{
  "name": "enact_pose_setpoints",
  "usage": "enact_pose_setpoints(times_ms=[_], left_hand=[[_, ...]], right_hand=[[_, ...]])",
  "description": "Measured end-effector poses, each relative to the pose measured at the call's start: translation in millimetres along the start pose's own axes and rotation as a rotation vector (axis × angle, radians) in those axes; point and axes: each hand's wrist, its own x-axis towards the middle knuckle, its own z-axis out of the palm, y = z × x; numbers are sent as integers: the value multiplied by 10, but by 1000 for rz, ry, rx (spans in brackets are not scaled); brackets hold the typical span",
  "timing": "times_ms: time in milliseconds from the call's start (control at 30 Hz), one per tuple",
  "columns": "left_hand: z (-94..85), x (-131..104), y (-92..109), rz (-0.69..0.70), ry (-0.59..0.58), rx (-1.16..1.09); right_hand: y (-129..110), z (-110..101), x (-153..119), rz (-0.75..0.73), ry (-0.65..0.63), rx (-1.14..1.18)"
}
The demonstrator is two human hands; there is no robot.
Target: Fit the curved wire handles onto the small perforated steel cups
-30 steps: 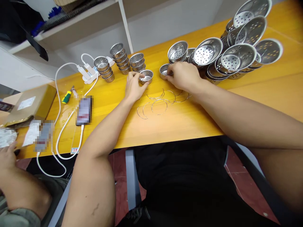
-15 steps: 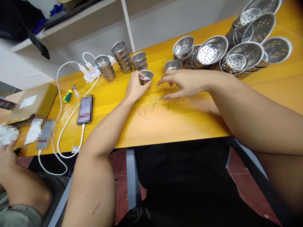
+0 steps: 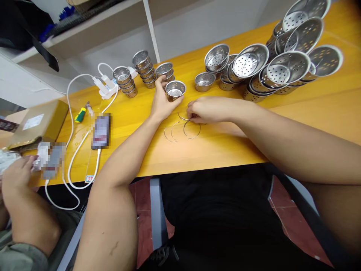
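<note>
Reaching over the far-left end of the counter (image 3: 158, 162), a co-worker's hand (image 3: 17, 171) lay beside a blurred-out phone (image 3: 53, 162). Behind it stood a cardboard box (image 3: 42, 122). Next came a screwdriver (image 3: 81, 114) with a green and yellow handle, a second phone (image 3: 101, 131) plugged into a white cable, and, farther back, a white power strip (image 3: 107, 90). Three stacks of perforated metal cups (image 3: 129, 87) stood upright beyond that. Just in front of the rightmost stack, the person's left hand (image 3: 162, 101) held a metal cup (image 3: 175, 90) between thumb and fingers, its mouth facing up. Nearer the person, thin curved wires (image 3: 171, 131) lay flat. The right hand (image 3: 201, 109) was narrow, its fingertips bunched at those wires; whether they gripped one, I could not tell. Behind that hand a single metal cup (image 3: 204, 82) sat upright, and to its right larger stacks of perforated cups (image 3: 251, 62) crowded together, several leaning with their mouths tilted toward the person.
</note>
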Motion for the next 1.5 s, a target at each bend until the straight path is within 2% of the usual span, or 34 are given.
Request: enact_pose_setpoints(times_ms=[133,233,433,600,833,1000,1100,1233,1333,1500], left_hand=[[12,41,-36,48,68,17],[0,47,0,64,97,9],[-23,69,-1,82,106,17],[-23,71,-14,75,141,23],[2,114,-113,21,102,-58],[45,166,-300,63,93,-67],[93,155,-341,95,52,-57],[91,115,-259,108,46,-19],[54,92,-156,115,79,-7],[26,72,34,65,95,-36]], right_hand=[[-172,-88,-32,33,-9,-50],[-177,-162,-65,-3,5,13],[72,-166,-82,-66,217,117],[253,-85,-57,-41,388,182],[323,-46,-51,-44,471,456],[254,-14,-3,16,579,717],[233,-34,8,40,634,843],[282,-64,41,17,740,888],[308,-68,68,54,797,892],[211,-103,19,121,751,841]])
